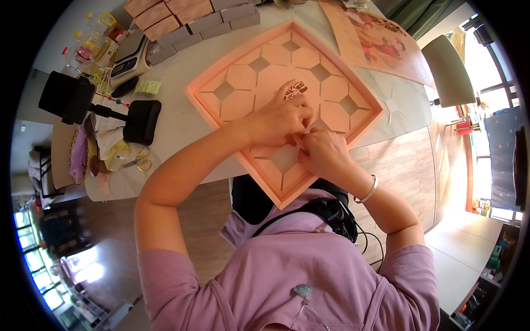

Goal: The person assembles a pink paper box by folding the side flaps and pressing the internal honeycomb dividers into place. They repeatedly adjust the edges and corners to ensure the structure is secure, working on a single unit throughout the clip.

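Note:
A peach-coloured square box [361, 134] with raised sides lies turned cornerwise on the table, its near corner reaching past the edge toward my body. Inside it sits a peach card insert [273, 77] with octagon shapes, slits and small diamond gaps; a dark printed mark shows near its middle. My left hand [280, 118] is over the insert, fingers curled down and closed. Against it, my right hand [327, 151] is closed in a pinch, a bracelet on its wrist. The fingertips of both hands meet above the insert. Whatever they pinch is hidden by the fingers.
Stacked peach and grey boxes [193, 25] stand at the far side. To the left are a scale [130, 66], a black stand [142, 121] and gold-handled scissors [142, 160]. A printed peach sheet [381, 44] lies far right, near a chair [450, 71].

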Action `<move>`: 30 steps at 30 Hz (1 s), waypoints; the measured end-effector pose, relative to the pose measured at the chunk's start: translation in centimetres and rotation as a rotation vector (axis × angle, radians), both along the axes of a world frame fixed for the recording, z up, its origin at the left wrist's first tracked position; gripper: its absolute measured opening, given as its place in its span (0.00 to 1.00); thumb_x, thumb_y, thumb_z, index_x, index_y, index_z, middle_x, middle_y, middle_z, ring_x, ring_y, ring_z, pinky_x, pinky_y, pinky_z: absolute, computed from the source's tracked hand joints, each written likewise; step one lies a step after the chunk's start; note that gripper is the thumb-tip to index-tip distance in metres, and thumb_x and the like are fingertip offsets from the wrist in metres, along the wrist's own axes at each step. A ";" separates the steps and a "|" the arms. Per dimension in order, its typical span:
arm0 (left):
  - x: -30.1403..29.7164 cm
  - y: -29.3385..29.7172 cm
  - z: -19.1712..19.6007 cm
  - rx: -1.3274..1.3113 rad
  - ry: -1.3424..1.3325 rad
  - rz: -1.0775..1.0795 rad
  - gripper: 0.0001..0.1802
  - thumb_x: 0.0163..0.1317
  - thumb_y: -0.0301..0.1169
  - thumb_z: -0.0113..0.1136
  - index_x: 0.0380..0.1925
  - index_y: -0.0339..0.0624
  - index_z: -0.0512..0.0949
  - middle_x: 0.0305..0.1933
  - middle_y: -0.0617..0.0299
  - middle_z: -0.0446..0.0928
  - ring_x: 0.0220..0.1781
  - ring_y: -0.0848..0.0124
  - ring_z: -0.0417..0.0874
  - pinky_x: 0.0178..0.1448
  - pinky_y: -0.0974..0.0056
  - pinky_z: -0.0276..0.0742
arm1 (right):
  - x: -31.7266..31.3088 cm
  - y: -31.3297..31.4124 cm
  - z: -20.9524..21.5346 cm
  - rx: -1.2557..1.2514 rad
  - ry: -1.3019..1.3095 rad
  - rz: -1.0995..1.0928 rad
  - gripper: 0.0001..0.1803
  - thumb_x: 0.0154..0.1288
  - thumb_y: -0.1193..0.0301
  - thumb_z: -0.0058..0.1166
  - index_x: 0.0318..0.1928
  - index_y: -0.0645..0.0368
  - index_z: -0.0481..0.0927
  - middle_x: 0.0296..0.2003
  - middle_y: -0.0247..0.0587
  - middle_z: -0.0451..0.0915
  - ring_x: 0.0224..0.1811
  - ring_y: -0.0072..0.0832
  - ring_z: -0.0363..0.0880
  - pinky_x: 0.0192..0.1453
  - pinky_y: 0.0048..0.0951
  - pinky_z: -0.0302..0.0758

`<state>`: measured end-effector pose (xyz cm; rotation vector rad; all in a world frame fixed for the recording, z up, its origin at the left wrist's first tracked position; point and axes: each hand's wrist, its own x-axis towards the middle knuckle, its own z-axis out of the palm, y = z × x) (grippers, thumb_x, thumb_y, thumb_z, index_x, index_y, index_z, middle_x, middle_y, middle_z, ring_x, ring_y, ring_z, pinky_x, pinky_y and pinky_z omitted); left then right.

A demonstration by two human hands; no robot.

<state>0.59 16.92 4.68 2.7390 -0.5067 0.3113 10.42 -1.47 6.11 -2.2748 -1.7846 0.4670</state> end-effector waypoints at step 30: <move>-9.7 -2.9 3.0 -0.231 -0.064 0.672 0.20 0.48 0.40 0.80 0.39 0.45 0.85 0.43 0.57 0.77 0.51 0.55 0.79 0.53 0.53 0.77 | -0.9 -3.1 1.3 0.438 0.199 0.337 0.14 0.57 0.63 0.74 0.33 0.54 0.81 0.31 0.34 0.77 0.35 0.35 0.80 0.38 0.37 0.76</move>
